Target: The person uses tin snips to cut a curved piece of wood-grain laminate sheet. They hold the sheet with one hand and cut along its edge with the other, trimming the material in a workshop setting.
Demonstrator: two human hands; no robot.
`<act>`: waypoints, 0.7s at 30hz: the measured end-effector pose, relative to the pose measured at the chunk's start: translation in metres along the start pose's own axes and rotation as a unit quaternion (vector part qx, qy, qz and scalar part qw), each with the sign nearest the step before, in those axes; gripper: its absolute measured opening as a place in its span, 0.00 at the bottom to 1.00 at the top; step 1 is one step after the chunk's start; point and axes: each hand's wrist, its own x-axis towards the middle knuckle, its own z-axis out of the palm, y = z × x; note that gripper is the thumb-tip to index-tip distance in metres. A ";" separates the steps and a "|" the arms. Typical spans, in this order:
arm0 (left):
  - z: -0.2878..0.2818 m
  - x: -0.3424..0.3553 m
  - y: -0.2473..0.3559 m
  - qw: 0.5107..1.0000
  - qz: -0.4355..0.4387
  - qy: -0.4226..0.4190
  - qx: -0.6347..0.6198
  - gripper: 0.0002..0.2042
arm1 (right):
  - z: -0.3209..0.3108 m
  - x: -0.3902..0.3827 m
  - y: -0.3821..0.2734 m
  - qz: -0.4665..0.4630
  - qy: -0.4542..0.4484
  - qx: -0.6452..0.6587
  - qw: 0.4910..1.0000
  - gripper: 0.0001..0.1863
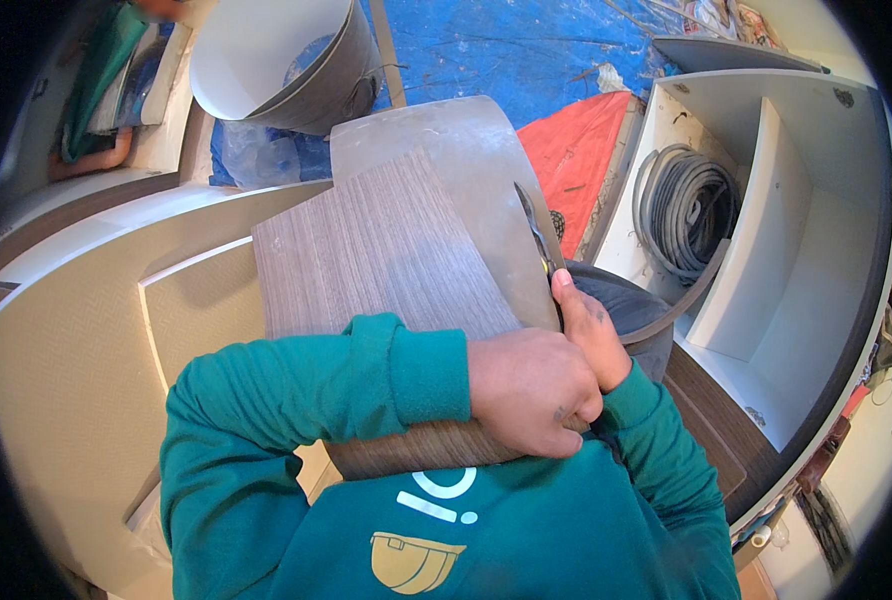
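Observation:
A grey-brown wood-grain laminate sheet [376, 250] lies tilted in front of me, its near part passing under my left forearm. Beneath it rests a smooth grey curved sheet [436, 125]. My right hand [594, 330] is closed on a dark, pointed cutting tool like snips [532, 222], which points away along the grey sheet's right edge; its thumb lies along the tool. My left hand [531, 390] reaches across the laminate and is closed in a fist against my right hand, close to my body. Whatever the left fingers hold is hidden.
On the right lies an open white cabinet [776, 230] with a coil of grey edging strip [691, 215] inside. A rolled sheet [296, 70] stands at the back left near a blue tarp [486, 50]. Large beige panels [86, 330] spread out on the left.

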 end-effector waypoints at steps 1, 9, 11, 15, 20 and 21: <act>-0.001 0.000 0.001 1.000 0.001 0.001 0.004 0.14 | 0.000 0.001 -0.001 0.011 -0.002 0.005 1.000 0.33; 0.001 -0.001 0.000 1.000 -0.002 0.001 0.000 0.14 | 0.004 0.003 0.013 0.011 0.006 0.030 0.999 0.34; 0.000 -0.002 0.001 1.000 -0.005 -0.004 -0.001 0.13 | 0.004 0.003 0.013 0.009 0.012 0.009 1.000 0.35; 0.000 -0.002 0.000 1.000 -0.001 0.000 0.004 0.13 | 0.001 0.004 0.004 -0.019 0.006 -0.027 0.999 0.34; -0.001 -0.003 0.001 1.000 -0.003 0.000 0.008 0.13 | 0.005 0.005 -0.001 -0.024 0.015 -0.020 0.999 0.34; -0.001 -0.003 0.001 1.000 -0.004 -0.002 0.005 0.13 | 0.004 0.005 0.001 -0.026 0.018 -0.027 0.999 0.34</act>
